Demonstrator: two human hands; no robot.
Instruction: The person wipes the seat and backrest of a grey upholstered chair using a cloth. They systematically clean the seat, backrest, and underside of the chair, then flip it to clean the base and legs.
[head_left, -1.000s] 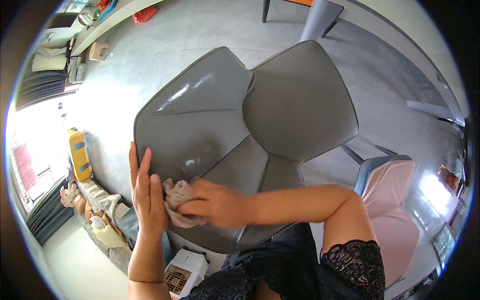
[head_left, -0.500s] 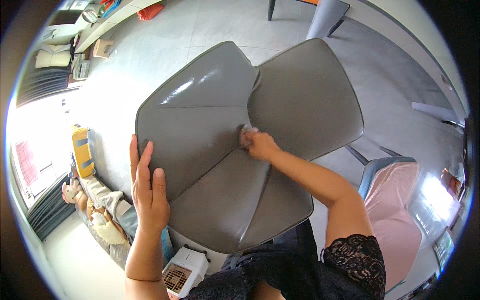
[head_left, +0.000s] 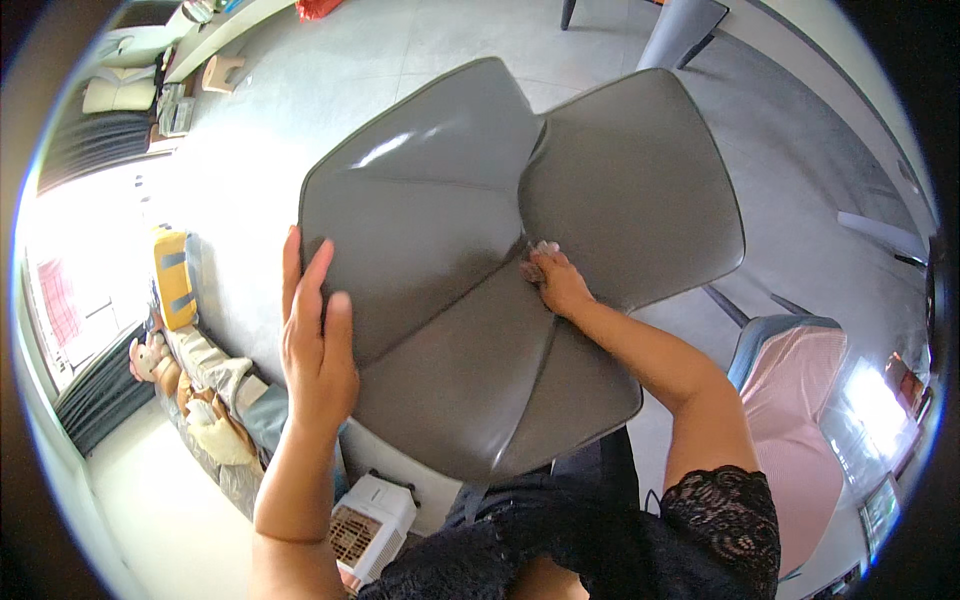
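A grey padded chair (head_left: pixel 430 240) with a smooth, leather-like cover stands before me, its large seamed part joined by a crease to a smaller plain panel (head_left: pixel 640 190) on the right. Against the left edge of the large part rests my left hand (head_left: pixel 318 335), fingers stretched out and thumb apart. My right hand (head_left: pixel 562 283) is closed at the crease where the seams meet. A small crumpled pale cloth (head_left: pixel 545 248) shows at its fingertips, pressed on the cover; the fingers hide most of it.
To the right stands another chair with a pink cover (head_left: pixel 795 400). A white slatted appliance (head_left: pixel 372 525) sits on the floor near my legs. At left are a yellow case (head_left: pixel 173 280), a plush toy (head_left: pixel 150 360) and piled fabric. A table leg (head_left: pixel 680 35) rises at the back.
My right hand has shifted slightly along the crease, its fingers turned a little. The chair and both hands sit farther right in view; my left hand keeps its place on the edge.
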